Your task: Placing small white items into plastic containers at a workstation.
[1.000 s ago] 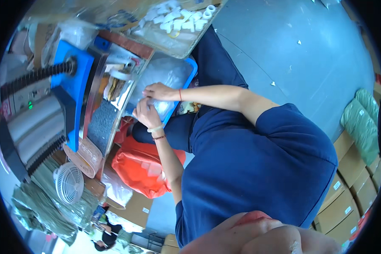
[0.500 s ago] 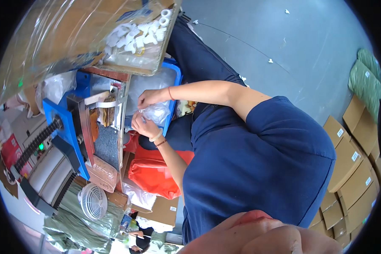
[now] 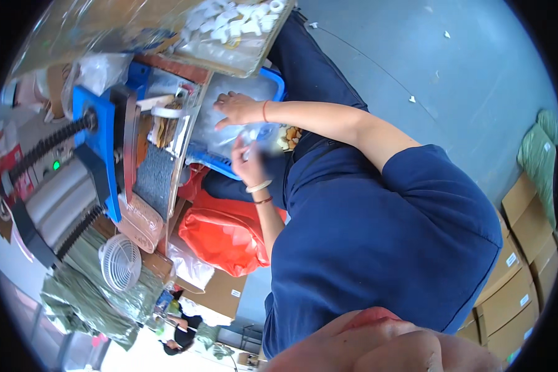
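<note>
My right hand [image 3: 239,110] reaches over a blue bin [image 3: 278,82] with its fingers spread, holding nothing I can see. Beneath it, a pile of clear plastic bags [image 3: 208,127] fills the bin. Closer to my lap, my left hand [image 3: 249,166] has its fingers curled with thumb and fingertips close together. A small pale bit shows between them, too blurred to name. Beside those fingers a crumpled clear plastic bag [image 3: 263,132] lies near the bin's edge, and a dark smear of motion covers part of that spot.
A carton of white plastic fittings [image 3: 229,25] stands beyond the bin. To the left is a blue press frame [image 3: 99,146] with black threaded rods, and a white fan [image 3: 119,261]. A red bag [image 3: 223,232] lies by my left arm. Cardboard boxes [image 3: 508,297] are stacked at right.
My hands have parted from the clear bag they were both at. The right hand has opened and lifted away; the left has moved toward my lap. The whole view has shifted.
</note>
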Motion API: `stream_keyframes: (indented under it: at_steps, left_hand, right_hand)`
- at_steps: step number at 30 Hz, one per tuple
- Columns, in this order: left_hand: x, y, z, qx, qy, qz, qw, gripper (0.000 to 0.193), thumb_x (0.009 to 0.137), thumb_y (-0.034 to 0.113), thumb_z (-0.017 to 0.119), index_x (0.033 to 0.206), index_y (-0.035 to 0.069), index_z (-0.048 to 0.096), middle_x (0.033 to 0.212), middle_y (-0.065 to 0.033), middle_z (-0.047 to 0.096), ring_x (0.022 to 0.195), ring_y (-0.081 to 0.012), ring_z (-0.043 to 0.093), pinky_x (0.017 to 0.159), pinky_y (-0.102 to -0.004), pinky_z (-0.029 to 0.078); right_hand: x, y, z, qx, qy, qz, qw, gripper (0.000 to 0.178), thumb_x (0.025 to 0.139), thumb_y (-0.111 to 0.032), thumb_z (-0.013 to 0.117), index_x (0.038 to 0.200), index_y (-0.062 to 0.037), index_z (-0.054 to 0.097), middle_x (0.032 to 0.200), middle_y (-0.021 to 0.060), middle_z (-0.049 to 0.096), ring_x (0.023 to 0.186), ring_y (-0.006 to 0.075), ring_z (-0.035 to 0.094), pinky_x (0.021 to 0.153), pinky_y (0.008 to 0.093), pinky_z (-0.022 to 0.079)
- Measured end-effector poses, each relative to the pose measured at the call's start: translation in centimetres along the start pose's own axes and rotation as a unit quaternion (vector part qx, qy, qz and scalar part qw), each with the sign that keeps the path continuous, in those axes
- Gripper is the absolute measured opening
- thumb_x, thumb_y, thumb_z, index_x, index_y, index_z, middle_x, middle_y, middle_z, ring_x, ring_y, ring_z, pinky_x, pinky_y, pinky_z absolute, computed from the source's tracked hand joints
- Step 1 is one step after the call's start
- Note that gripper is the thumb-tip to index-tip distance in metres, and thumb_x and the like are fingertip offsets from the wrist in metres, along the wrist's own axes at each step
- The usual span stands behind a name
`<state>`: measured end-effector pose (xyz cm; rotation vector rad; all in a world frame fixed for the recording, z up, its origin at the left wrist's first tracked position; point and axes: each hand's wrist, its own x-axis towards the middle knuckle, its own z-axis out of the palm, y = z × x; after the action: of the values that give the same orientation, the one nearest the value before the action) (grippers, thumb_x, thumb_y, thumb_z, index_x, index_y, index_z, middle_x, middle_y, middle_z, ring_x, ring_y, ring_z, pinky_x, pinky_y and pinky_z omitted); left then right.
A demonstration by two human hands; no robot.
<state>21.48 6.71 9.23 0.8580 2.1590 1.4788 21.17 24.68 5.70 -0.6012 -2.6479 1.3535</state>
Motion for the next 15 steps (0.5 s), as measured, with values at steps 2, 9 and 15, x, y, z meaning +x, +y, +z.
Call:
stream_keyframes:
  at_steps: [2, 9, 15]
  left_hand:
    - [-1.0, 0.8, 2.0, 0.108, -0.056, 0.093, 0.988, 0.019, 0.077, 0.0, 0.076, 0.081, 0.004, 0.057, 0.116, -0.0198, 0.066, 0.106, -0.0304, 0.064, 0.089, -0.0366, 0.05]
    - [-5.0, -2.6, -0.1, -0.064, -0.116, -0.056, 0.99, 0.006, 0.088, -0.006, 0.063, 0.089, -0.001, 0.066, 0.113, -0.0117, 0.069, 0.101, -0.0194, 0.066, 0.089, -0.028, 0.05]
    - [-8.6, -7.5, -5.8, -0.238, 0.24, -0.197, 0.92, 0.012, 0.09, -0.006, 0.06, 0.1, -0.001, 0.065, 0.108, -0.0105, 0.069, 0.1, -0.0182, 0.065, 0.086, -0.0295, 0.054]
  right_hand:
    - [0.9, -2.6, 2.5, -0.056, 0.11, -0.047, 0.991, 0.058, 0.077, -0.053, 0.072, 0.111, -0.0061, 0.065, 0.122, 0.0177, 0.058, 0.113, 0.0414, 0.054, 0.088, 0.0503, 0.049]
    - [0.6, 0.0, 4.0, -0.002, -0.009, -0.179, 0.984, 0.017, 0.088, -0.018, 0.056, 0.094, -0.0029, 0.063, 0.089, 0.0197, 0.063, 0.085, 0.0389, 0.064, 0.074, 0.0483, 0.051]
    - [-9.7, -7.5, -6.8, 0.242, -0.23, -0.103, 0.937, 0.031, 0.091, -0.034, 0.066, 0.088, -0.0037, 0.06, 0.065, 0.0082, 0.06, 0.06, 0.0178, 0.058, 0.06, 0.034, 0.045]
